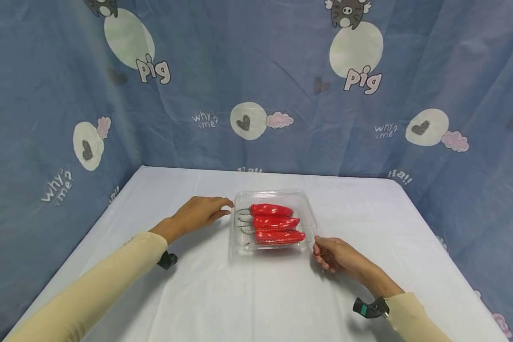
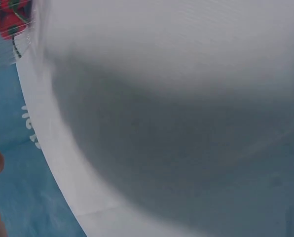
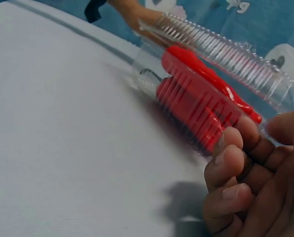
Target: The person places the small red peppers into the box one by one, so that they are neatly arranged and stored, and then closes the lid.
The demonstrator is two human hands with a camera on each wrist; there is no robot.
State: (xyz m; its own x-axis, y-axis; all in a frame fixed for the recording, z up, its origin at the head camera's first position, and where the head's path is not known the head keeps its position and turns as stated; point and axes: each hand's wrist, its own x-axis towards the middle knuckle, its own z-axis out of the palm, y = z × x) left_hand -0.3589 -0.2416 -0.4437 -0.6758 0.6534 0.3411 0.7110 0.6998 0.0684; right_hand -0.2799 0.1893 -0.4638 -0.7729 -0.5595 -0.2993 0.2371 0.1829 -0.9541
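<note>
A clear plastic clamshell box (image 1: 305, 202) stands on the white table, with three red chili peppers (image 1: 275, 222) lying side by side in it, their stems to the left. In the right wrist view its ribbed lid (image 3: 231, 59) sits at an angle over the base, partly apart from it. My right hand (image 1: 335, 254) pinches the box's near right corner between thumb and index finger; the other fingers curl loosely. At the box's left edge is my left hand (image 1: 201, 211), fingers extended and a gap between thumb and fingertips. Whether it touches the plastic I cannot tell.
The white tabletop (image 1: 205, 294) spreads around the box on all sides. A blue printed curtain (image 1: 256, 71) hangs behind the table and along both sides. Black wrist devices (image 1: 369, 308) sit on both forearms, at the cream sleeves (image 1: 107, 280).
</note>
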